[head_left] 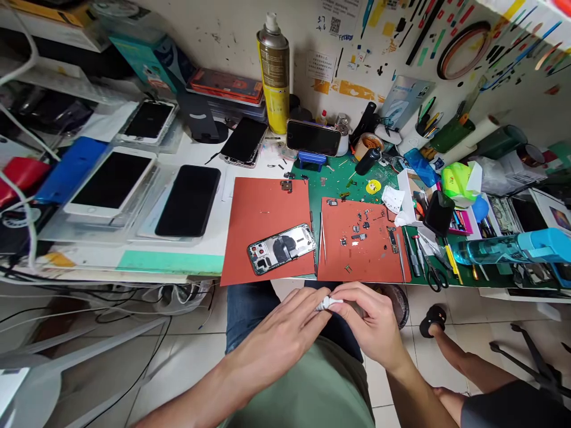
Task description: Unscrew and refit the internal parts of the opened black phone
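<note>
In front of my lap, just below the desk edge, my two hands meet at a small white crumpled piece (pixel 329 303). It looks like a finger cot or a bit of tissue; I cannot tell which. My right hand (pixel 372 321) pinches its right end between thumb and fingers. My left hand (pixel 288 324) reaches in with stretched fingers, and the piece seems to sit over one fingertip. Beyond the hands, an opened phone housing (pixel 282 248) lies tilted on the left red mat (pixel 241 249). Small phone parts (pixel 359 236) are scattered over the right red mat (pixel 330 270).
Tweezers (pixel 323 238), scissors (pixel 435 276) and a blue bottle (pixel 508 246) lie on the desk. A phone (pixel 313 138) rests on a stand near a spray can (pixel 273 77). More phones (pixel 188 201) are at left. Another person's leg (pixel 464 362) shows at lower right.
</note>
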`<act>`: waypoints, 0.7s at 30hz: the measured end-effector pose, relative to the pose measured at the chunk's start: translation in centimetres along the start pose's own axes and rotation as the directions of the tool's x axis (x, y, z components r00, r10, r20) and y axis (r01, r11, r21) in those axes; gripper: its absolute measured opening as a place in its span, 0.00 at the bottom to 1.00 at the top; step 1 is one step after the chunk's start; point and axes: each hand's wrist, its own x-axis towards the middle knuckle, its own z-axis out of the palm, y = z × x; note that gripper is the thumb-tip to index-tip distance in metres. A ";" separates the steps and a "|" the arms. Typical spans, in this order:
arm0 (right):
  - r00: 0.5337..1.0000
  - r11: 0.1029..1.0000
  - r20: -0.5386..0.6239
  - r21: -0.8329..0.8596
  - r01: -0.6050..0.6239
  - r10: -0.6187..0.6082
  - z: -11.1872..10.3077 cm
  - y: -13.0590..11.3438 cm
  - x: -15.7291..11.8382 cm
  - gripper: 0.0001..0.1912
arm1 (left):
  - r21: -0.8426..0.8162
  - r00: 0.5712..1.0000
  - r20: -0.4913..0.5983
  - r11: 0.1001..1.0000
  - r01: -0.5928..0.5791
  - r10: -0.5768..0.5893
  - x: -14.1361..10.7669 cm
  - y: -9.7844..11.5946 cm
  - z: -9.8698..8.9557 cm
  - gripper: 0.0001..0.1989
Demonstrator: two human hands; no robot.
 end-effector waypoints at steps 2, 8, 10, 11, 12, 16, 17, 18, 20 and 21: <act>0.999 0.994 0.011 -0.103 0.031 -0.030 0.2 0.2 0.2 0.16 | 0.014 1.000 0.000 1.000 -0.002 0.002 0.2 0.1 -0.1 0.18; 0.980 0.953 0.139 -0.248 0.176 -0.145 0.1 0.5 0.3 0.13 | 0.057 0.998 -0.028 0.997 -0.049 0.050 0.6 0.0 -0.3 0.15; 0.971 0.942 0.162 -0.260 0.211 -0.173 0.2 0.6 0.2 0.16 | 0.067 0.998 -0.021 0.996 -0.060 0.061 0.5 0.1 -0.7 0.13; 0.973 0.941 0.150 -0.263 0.213 -0.178 0.3 0.7 0.2 0.17 | 0.074 0.998 -0.024 0.996 -0.056 0.058 0.5 0.2 -0.9 0.12; 0.974 0.945 0.141 -0.251 0.211 -0.180 0.4 0.8 0.1 0.17 | 0.072 0.998 -0.025 0.996 -0.048 0.050 0.4 0.2 -1.1 0.12; 0.969 0.971 0.187 -0.142 0.191 -0.163 1.0 1.5 -0.1 0.14 | 0.065 0.999 0.018 0.998 -0.027 0.026 0.1 0.1 -1.6 0.09; 0.975 0.983 0.185 -0.117 0.144 -0.120 1.2 1.6 -0.2 0.17 | 0.108 0.999 0.014 0.993 -0.038 0.037 0.0 0.0 -1.7 0.08; 0.982 0.993 0.176 -0.093 0.079 -0.061 1.4 1.8 -0.3 0.21 | 0.158 0.998 0.003 0.986 -0.056 0.057 -0.1 -0.1 -1.8 0.08; 0.986 0.998 0.157 -0.030 -0.058 0.062 2.0 2.1 -0.7 0.25 | 0.226 0.995 -0.012 0.970 -0.094 0.099 -0.2 -0.3 -2.1 0.07; 0.983 0.994 0.151 0.009 -0.105 0.102 2.3 2.2 -0.8 0.26 | 0.241 0.993 -0.012 0.964 -0.110 0.116 -0.3 -0.3 -2.3 0.07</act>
